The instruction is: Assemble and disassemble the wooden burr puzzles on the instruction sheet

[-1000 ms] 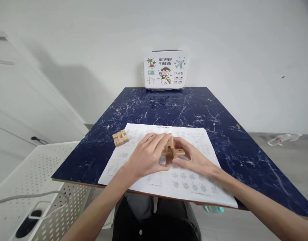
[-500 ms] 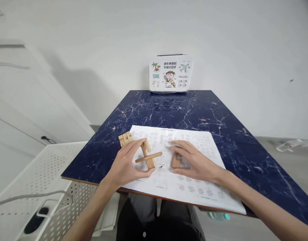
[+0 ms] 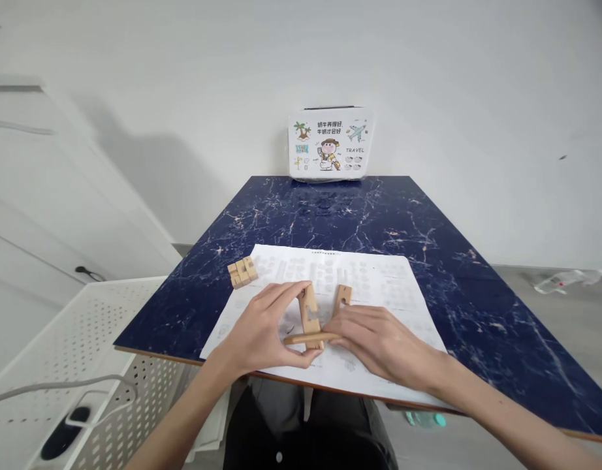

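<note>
Left grip: the left grip (image 3: 264, 326) pinches the notched piece (image 3: 309, 324) by its two ends, thumb at the near end, index finger at the far one.
Right grip: the right grip (image 3: 379, 336) closes on the right end of the cross strip (image 3: 301, 339), which lies across the near part of the notched piece.
Loose piece: another notched wooden piece (image 3: 344, 292) rests on the printed sheet (image 3: 421, 326), just beyond the right grip's fingers.
Block cluster: grouped wooden blocks (image 3: 243, 272) sit beyond the left grip, to its left.
Handling: best to hold the notched piece firm in the left grip and move the strip gently and squarely, since twisting could bind it.
Changes: half a second ago the right grip was well apart, over a block; now it meets the strip, which lies closer to level.
</note>
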{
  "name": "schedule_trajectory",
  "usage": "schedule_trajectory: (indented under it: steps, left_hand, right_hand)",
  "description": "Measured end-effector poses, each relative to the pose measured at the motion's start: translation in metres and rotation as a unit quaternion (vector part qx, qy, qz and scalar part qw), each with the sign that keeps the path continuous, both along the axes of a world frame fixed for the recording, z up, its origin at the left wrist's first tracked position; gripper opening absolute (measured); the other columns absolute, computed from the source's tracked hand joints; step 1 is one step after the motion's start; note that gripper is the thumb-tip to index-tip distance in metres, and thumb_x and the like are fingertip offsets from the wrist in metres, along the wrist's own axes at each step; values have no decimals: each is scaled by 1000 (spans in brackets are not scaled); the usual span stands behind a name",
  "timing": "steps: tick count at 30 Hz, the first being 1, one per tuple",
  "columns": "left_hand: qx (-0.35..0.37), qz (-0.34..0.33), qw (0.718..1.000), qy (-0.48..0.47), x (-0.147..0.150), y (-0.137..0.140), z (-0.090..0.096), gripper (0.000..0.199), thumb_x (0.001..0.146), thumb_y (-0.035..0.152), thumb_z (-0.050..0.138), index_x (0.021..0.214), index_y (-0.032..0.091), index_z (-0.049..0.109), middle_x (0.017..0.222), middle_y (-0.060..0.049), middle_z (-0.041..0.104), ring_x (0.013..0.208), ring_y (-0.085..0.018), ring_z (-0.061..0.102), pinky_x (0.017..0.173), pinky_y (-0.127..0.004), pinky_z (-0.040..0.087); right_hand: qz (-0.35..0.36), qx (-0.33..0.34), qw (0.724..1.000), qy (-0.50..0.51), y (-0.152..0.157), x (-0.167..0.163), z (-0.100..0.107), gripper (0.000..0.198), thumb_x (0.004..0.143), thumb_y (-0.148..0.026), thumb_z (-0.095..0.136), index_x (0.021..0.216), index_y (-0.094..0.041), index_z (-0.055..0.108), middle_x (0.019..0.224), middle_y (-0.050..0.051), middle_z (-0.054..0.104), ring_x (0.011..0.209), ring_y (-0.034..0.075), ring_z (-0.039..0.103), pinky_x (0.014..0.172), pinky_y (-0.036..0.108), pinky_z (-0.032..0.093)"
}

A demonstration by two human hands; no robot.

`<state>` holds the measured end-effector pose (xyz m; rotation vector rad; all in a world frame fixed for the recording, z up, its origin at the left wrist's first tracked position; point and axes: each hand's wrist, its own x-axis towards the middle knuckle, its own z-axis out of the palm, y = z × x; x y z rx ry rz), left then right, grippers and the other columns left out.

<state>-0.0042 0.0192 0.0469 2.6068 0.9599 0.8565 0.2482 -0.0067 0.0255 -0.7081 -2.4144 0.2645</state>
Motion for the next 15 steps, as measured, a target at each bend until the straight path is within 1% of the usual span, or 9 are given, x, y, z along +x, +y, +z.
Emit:
schedule_trajectory:
  steps: [3, 8, 15]
  left_hand:
    - [0, 5, 1000, 0, 1, 3, 0, 92, 67, 33, 89, 149, 21, 49, 135, -14, 70, 120, -35, 68, 103, -48, 56]
    - [9, -11, 1000, 14, 1, 4, 2, 93, 67, 35, 88, 150, 20, 48, 136, -15, 69, 121, -36, 68, 104, -50, 56]
    - [-3, -19, 999, 34, -3, 6, 2, 96, 68, 37, 88, 153, 21, 47, 140, -16, 68, 126, -37, 67, 108, -51, 55]
  right_hand:
    - [4, -9, 1000, 12, -5, 2, -2, 23, 113, -23, 44, 125, -19, 63, 94, 7, 75, 84, 22, 71, 78, 36, 58]
    - [9, -14, 1000, 27, -8, 1, 1, 22, 112, -23, 45, 121, -18, 64, 95, 8, 74, 83, 22, 70, 75, 36, 58]
    - [12, -9, 1000, 22, -10, 2, 3, 21, 112, -21, 45, 119, -17, 65, 96, 9, 74, 83, 23, 69, 73, 36, 57]
